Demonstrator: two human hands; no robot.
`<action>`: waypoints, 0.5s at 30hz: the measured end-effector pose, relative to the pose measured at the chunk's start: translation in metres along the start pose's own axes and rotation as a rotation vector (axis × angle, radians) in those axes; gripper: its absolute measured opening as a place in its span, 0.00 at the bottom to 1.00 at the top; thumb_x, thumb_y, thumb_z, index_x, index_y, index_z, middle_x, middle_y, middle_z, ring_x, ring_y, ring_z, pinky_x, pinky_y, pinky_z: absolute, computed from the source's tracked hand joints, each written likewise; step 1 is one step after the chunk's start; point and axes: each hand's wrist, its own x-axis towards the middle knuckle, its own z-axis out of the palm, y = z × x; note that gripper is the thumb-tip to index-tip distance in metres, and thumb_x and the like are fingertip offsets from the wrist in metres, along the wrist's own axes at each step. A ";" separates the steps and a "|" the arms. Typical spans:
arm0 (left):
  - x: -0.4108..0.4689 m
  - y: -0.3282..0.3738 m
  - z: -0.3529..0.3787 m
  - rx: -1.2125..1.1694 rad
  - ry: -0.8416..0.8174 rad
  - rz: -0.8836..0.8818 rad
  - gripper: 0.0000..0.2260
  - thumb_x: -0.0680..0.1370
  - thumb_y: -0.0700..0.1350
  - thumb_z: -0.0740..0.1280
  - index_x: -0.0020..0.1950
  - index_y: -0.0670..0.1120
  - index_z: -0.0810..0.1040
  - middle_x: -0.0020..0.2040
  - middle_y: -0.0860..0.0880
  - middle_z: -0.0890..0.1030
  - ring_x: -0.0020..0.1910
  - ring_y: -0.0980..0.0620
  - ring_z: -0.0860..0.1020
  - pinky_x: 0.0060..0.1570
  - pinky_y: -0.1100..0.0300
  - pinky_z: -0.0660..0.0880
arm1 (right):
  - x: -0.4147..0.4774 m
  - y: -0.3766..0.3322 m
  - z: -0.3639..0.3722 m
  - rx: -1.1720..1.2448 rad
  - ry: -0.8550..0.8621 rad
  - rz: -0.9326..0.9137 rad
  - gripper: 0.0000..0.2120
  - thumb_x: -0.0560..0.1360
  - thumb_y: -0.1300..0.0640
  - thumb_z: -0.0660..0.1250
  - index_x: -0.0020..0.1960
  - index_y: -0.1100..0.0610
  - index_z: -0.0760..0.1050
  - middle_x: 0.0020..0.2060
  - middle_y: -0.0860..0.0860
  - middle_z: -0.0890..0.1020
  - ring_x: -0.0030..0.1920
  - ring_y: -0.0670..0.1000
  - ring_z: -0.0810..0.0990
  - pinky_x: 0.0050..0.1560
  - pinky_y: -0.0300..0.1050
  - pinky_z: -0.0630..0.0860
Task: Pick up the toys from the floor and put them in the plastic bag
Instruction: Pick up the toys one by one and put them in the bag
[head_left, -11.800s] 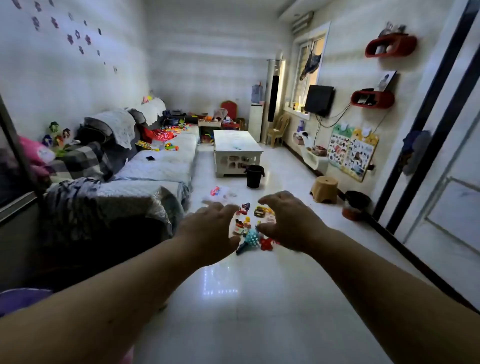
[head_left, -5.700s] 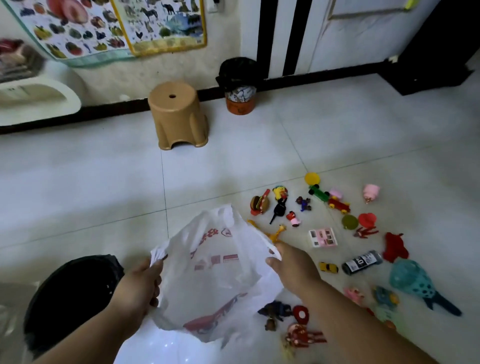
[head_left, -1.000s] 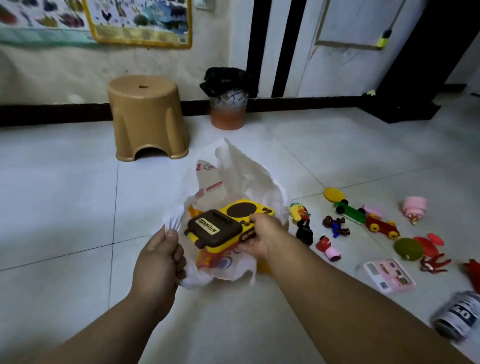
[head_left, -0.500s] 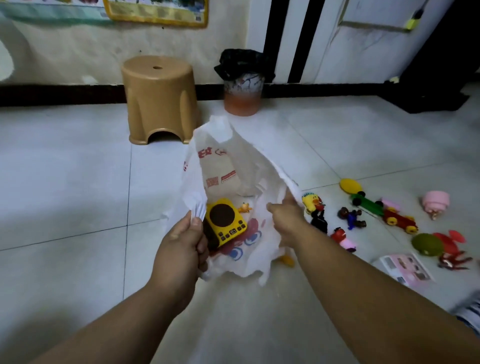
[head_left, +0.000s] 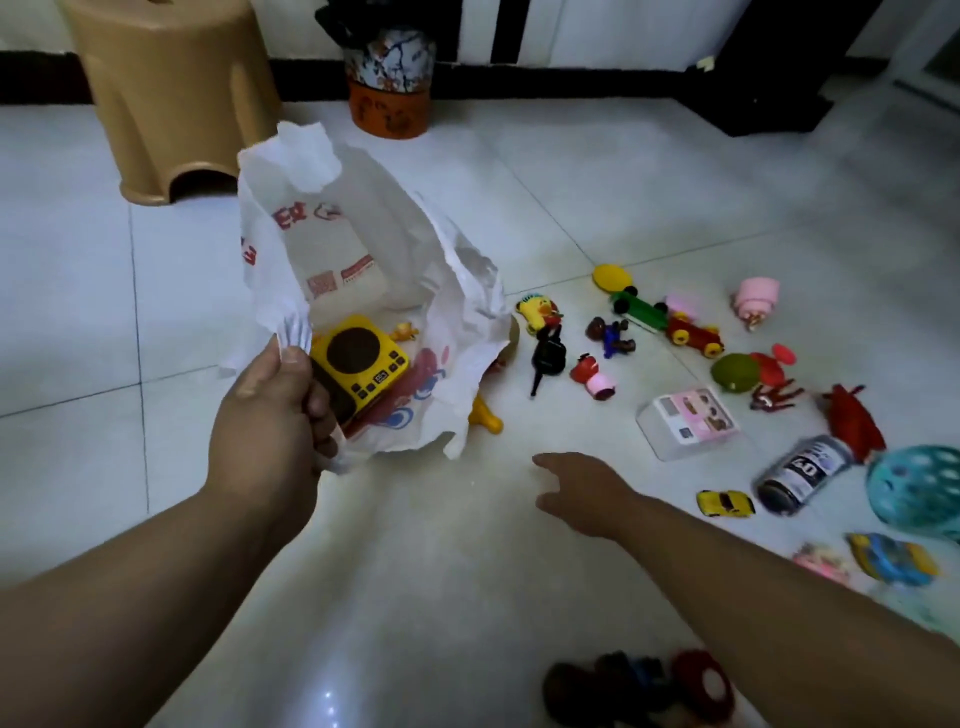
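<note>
Pale glossy floor tiles (head_left: 649, 171) fill the view, with a tan plastic stool (head_left: 171, 88) and a small patterned bin (head_left: 389, 78) against the far wall. Left hand (head_left: 270, 421) has its grip closed on the near rim of a white plastic bag (head_left: 358, 249), holding its mouth open; a yellow toy stove (head_left: 358, 364) lies inside. Right hand (head_left: 582, 488) hovers low over bare floor just right of the bag, fingers spread, grip open and empty. Toys lie scattered to the right: a yellow duck figure (head_left: 537, 312), a green and red toy car (head_left: 665, 322), a pink box (head_left: 693, 418), a small yellow car (head_left: 724, 503) and a black can (head_left: 802, 475).
</note>
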 end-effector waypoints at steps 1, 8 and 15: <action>-0.001 0.002 0.000 -0.004 0.007 -0.005 0.14 0.83 0.47 0.54 0.37 0.50 0.66 0.25 0.53 0.65 0.23 0.54 0.60 0.27 0.60 0.58 | 0.013 -0.004 0.007 -0.030 0.007 -0.010 0.31 0.78 0.51 0.63 0.77 0.53 0.54 0.77 0.53 0.57 0.75 0.53 0.57 0.72 0.43 0.55; -0.006 0.008 -0.012 0.033 0.028 -0.018 0.17 0.82 0.47 0.56 0.33 0.50 0.68 0.26 0.51 0.66 0.24 0.53 0.61 0.29 0.58 0.57 | 0.109 -0.054 0.022 -0.063 0.046 -0.037 0.31 0.79 0.56 0.58 0.77 0.45 0.48 0.78 0.53 0.42 0.77 0.59 0.47 0.74 0.57 0.54; -0.010 0.014 -0.015 -0.009 0.057 -0.025 0.14 0.82 0.46 0.56 0.36 0.46 0.65 0.26 0.51 0.65 0.23 0.54 0.62 0.24 0.61 0.60 | 0.126 -0.035 0.050 0.040 0.411 -0.073 0.13 0.78 0.48 0.57 0.55 0.53 0.75 0.39 0.46 0.72 0.39 0.48 0.70 0.39 0.42 0.71</action>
